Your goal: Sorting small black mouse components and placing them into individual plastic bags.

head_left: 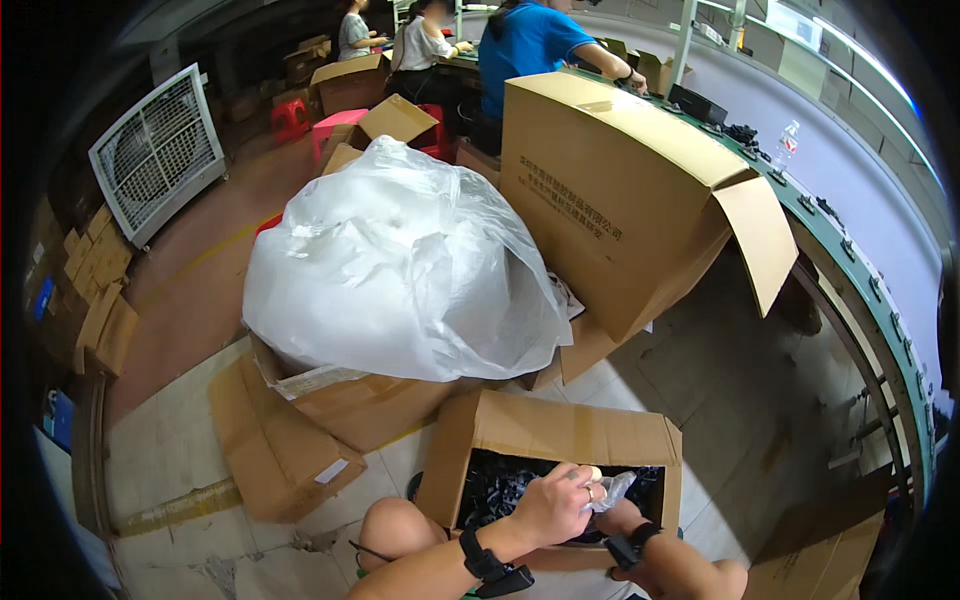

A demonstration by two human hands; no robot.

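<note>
Both hands meet over an opened cardboard box (575,430) between my knees. Many small black pieces (500,487) fill that box; their kind is too small to tell. My left hand (555,505), with a ring on one finger, is closed with the fingers curled at a crumpled clear plastic bag (614,490). A small cream-coloured spot shows at its fingertips; I cannot tell what it is. Just right of it, my right hand (622,518) is closed on the lower part of the same bag, its fingers partly hidden. Black bands circle both wrists.
A big white plastic sack (400,260) bulges from a carton ahead. Right of it stands a tall cardboard box (610,200) with an open flap. A green conveyor line (860,265) curves along the right. Several people sit at the back. A large fan unit (160,150) stands far left.
</note>
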